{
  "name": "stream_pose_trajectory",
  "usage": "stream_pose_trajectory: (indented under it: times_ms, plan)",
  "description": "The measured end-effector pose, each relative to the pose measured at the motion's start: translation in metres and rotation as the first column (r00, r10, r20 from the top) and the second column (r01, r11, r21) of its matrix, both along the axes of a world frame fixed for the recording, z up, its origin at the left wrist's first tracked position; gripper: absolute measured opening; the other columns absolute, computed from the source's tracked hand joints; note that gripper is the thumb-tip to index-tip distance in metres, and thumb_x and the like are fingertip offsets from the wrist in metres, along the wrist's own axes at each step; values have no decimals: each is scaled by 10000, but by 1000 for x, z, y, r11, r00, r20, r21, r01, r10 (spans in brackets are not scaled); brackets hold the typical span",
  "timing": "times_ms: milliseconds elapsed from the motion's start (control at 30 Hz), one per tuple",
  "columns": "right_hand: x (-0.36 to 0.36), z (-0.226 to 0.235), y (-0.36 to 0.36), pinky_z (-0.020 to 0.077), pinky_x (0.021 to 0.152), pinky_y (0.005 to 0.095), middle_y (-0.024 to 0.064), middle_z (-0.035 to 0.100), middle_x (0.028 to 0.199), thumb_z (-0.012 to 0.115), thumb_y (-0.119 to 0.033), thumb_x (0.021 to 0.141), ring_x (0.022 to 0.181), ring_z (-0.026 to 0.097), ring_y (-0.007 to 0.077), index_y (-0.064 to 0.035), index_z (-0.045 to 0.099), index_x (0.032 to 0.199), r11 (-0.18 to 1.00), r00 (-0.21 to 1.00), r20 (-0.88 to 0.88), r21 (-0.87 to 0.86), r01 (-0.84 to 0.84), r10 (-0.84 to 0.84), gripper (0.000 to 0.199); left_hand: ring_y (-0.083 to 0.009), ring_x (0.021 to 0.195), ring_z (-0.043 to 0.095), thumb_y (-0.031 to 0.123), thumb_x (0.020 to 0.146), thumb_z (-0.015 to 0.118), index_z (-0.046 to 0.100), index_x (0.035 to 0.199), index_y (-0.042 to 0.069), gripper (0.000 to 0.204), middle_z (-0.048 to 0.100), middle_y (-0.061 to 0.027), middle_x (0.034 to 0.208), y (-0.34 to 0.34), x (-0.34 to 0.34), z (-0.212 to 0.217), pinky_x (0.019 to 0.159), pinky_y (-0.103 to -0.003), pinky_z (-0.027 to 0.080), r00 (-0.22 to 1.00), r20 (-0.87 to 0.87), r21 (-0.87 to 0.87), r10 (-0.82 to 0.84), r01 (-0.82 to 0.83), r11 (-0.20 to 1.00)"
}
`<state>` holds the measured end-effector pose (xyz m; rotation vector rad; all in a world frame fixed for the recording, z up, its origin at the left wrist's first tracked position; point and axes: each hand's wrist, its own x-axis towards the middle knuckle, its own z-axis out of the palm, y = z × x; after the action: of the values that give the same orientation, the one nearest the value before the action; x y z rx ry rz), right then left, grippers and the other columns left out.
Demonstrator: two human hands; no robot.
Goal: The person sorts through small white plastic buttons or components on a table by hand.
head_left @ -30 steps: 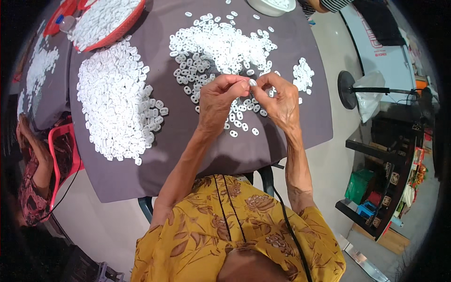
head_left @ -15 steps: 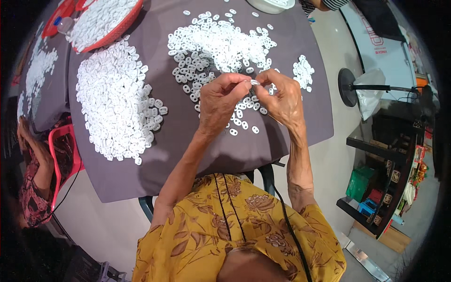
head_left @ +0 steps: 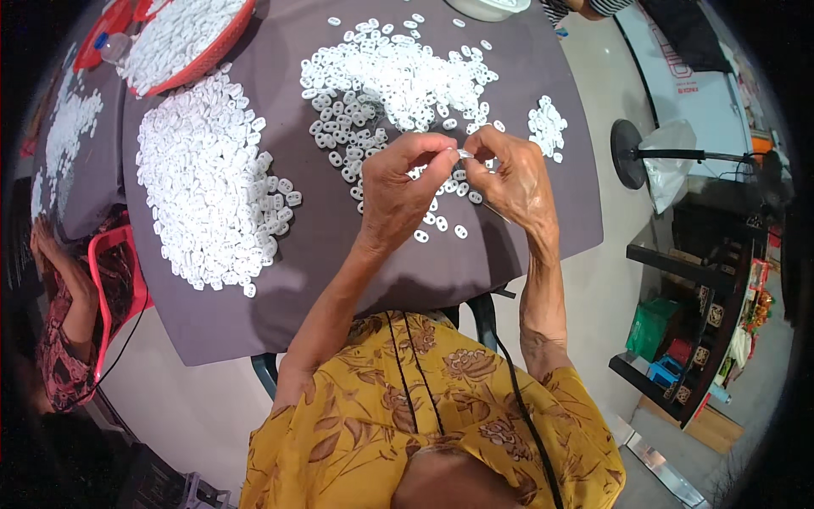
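Observation:
Both my hands meet over the table, thumbs and forefingers pinched. A small white plastic piece (head_left: 465, 154) sits between the fingertips; much of it is covered. My left hand (head_left: 405, 180) is closed on its left side, and my right hand (head_left: 513, 176) pinches it from the right. Below my right palm a thin, pale line like a slim rod (head_left: 498, 213) sticks out; what it is I cannot tell. Under and beyond my hands spreads a loose pile of white oval pieces (head_left: 407, 81) with two holes each. Several lie singly near my wrists.
On the left lies a larger heap of white pieces (head_left: 199, 187); a small heap (head_left: 547, 129) is at the right. A red basket (head_left: 222, 51) full of pieces and a white bowl (head_left: 487, 12) stand at the back. Another person's arm (head_left: 68, 271) shows by a red chair (head_left: 103, 288).
My hands stay in almost the same place over the pile. The right hand has turned slightly, and more of the thin rod-like line shows below it.

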<state>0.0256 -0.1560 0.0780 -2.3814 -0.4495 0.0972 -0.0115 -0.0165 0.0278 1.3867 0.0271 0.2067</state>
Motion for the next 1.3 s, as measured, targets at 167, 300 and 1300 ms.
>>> stream_pose_trajectory:
  times_ms: [167, 300, 1300]
  plan:
    - [1, 2, 1, 407, 488, 249, 49, 593, 663, 585, -37, 683, 548, 520, 111, 1, 566, 762, 1000, 999, -41, 19, 6, -5, 89, -63, 666, 560, 48, 777, 607, 628, 841, 32, 70, 614, -16, 743, -4, 0, -5, 594, -207, 461, 998, 53, 60, 19, -23, 998]
    - [1, -12, -5, 416, 554, 223, 19, 602, 689, 608, -18, 710, 608, 528, 90, 6, 597, 795, 966, 986, -162, 244, 84, -45, 89, -64, 674, 564, 58, 788, 600, 625, 844, 23, 71, 614, -10, 756, -3, 1, -4, 605, -207, 465, 992, -118, -86, -35, 25, 996]
    - [2, -19, 6, 451, 721, 236, 50, 586, 854, 558, 31, 791, 748, 551, 110, 41, 582, 997, 544, 876, -480, 748, 380, 49, 208, -125, 682, 588, 114, 824, 578, 583, 894, -45, 174, 621, -92, 798, -2, 7, 5, 618, -239, 491, 951, -245, -559, -190, 22, 829]
